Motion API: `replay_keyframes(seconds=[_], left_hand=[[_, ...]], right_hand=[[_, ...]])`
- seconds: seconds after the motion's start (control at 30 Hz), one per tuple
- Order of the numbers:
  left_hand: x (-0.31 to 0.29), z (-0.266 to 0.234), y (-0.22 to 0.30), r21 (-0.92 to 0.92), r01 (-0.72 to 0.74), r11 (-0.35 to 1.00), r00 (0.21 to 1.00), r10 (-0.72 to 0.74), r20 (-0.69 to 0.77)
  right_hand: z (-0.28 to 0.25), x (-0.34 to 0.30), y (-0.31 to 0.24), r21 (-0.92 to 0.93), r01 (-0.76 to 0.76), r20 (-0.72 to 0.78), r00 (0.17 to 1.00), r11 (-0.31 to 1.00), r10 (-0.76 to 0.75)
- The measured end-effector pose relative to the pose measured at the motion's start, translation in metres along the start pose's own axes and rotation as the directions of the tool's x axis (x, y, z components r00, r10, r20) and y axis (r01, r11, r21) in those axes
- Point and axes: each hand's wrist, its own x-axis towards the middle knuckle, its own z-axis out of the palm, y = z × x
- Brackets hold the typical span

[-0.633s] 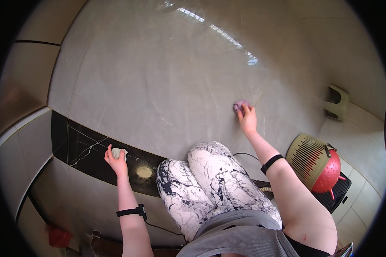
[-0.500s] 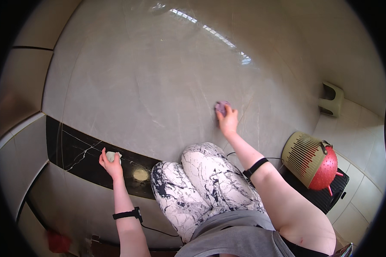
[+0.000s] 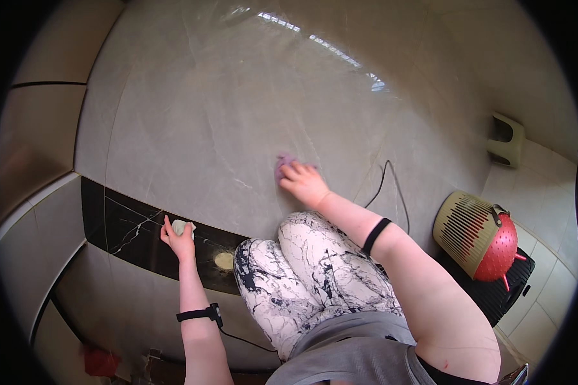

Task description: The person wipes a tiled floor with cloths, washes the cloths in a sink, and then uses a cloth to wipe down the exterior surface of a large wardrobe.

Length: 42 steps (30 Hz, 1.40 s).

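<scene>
My right hand presses a crumpled purple cloth against the glossy grey marbled floor, ahead of my knees. Its fingers are bent over the cloth. To the left, my left hand is closed on a small whitish wad whose kind I cannot make out. That hand is over a black marbled strip in the floor. A pale round patch shows on the strip between my left hand and my knee.
On the right, a beige slotted basket with a red studded ball lies on a black ribbed case. Beyond it is a pale green stool. A thin cable loops near my right forearm. Brown panels border the left.
My right hand has swept left across the floor with the purple cloth. The cable behind it now shows more. My left hand keeps the whitish wad over the black strip.
</scene>
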Motion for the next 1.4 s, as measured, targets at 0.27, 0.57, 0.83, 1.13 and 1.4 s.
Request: replay_keyframes(seconds=[0.27, 0.57, 0.83, 1.13, 1.4], left_hand=[[0.002, 0.002, 0.002, -0.046, 0.024, 0.999, 1.0, -0.025, -0.018], [-0.033, -0.055, 0.097, -0.612, 0.46, 0.643, 0.887, -0.303, 0.348], [-0.078, -0.187, 0.199, -0.631, 0.423, 0.65, 0.888, -0.161, 0.43], [-0.118, -0.195, 0.232, -0.801, 0.393, 0.451, 0.919, -0.163, 0.359], [-0.109, -0.168, 0.187, -0.829, 0.449, 0.333, 0.893, -0.19, 0.408]], right_hand=[[-0.011, -0.053, 0.141, 0.116, -0.93, -0.096, 0.338, 0.348, 0.936], [-0.006, 0.056, -0.011, 0.265, -0.908, 0.402, 0.41, 0.325, 0.819], [-0.169, 0.146, -0.119, 0.64, -0.637, 0.737, 0.668, -0.431, 0.107], [-0.279, 0.164, -0.074, 0.705, -0.603, 0.66, 0.75, -0.373, 0.036], [-0.24, 0.192, -0.147, 0.645, -0.721, 0.731, 0.679, -0.252, -0.073]])
